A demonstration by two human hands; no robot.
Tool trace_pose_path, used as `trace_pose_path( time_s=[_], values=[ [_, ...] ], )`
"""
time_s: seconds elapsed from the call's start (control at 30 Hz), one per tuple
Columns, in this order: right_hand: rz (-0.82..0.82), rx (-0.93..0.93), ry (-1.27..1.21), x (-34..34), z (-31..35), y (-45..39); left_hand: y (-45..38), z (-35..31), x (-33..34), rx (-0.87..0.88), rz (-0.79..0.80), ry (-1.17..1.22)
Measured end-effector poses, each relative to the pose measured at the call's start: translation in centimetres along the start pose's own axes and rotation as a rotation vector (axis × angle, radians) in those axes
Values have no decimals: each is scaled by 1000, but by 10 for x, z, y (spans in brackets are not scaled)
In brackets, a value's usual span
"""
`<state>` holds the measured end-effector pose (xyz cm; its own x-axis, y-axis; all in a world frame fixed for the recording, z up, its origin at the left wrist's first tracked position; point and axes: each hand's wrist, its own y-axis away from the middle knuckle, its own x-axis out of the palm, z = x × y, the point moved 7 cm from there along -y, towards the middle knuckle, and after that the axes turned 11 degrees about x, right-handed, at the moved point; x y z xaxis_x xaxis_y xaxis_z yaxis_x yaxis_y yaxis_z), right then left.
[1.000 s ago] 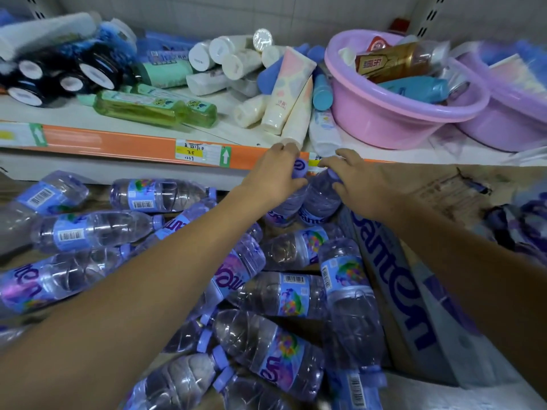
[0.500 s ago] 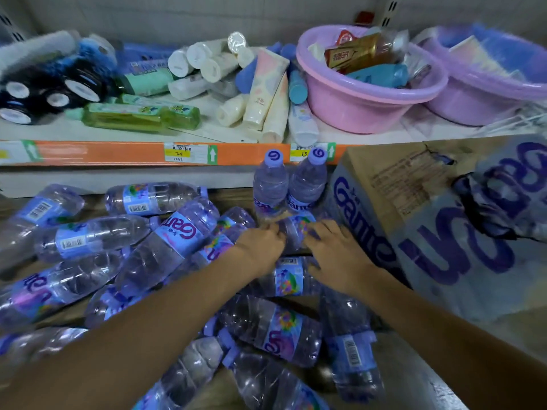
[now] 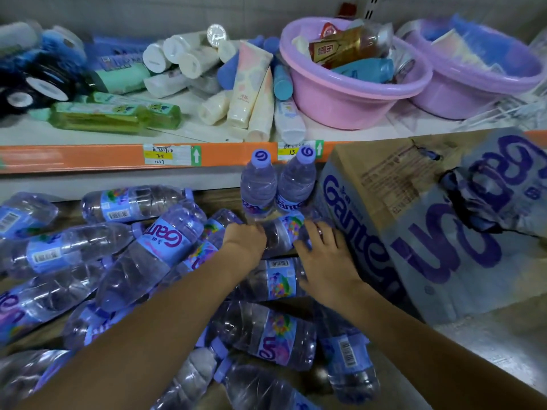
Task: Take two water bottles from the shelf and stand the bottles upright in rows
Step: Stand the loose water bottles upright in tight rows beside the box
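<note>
Two water bottles (image 3: 258, 184) (image 3: 297, 182) with purple caps stand upright side by side at the back of the lower shelf, against the carton. Several more bottles (image 3: 154, 250) lie in a heap in front of them. My left hand (image 3: 244, 244) curls its fingers over the left end of a lying bottle (image 3: 281, 233) with a colourful label, just in front of the upright pair. My right hand (image 3: 324, 255) wraps over that bottle's right end, beside the carton. What lies under each palm is hidden.
A torn cardboard water carton (image 3: 414, 220) fills the right side of the lower shelf. The orange shelf edge (image 3: 88, 158) runs above. On the upper shelf lie tubes, green bottles (image 3: 112, 116) and two pink basins (image 3: 349, 96) (image 3: 473, 84).
A second ago both hands held the tops of the two upright bottles. They let go and dropped toward me onto a lying bottle; the pair stays standing.
</note>
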<state>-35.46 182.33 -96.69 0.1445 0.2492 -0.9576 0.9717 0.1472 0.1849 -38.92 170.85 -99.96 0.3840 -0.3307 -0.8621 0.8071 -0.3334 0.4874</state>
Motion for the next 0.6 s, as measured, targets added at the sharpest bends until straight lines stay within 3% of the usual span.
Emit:
trace_pose_path(
  time_s=[0.23,0.4,0.6],
  values=[
    [-6,188,-284,25,-29,69,3,0,10,-35,112,-25],
    [-36,154,-207,31,-34,83,2,10,19,-43,212,87],
    [140,184,-176,18,-28,84,18,15,39,10,194,352]
  ],
)
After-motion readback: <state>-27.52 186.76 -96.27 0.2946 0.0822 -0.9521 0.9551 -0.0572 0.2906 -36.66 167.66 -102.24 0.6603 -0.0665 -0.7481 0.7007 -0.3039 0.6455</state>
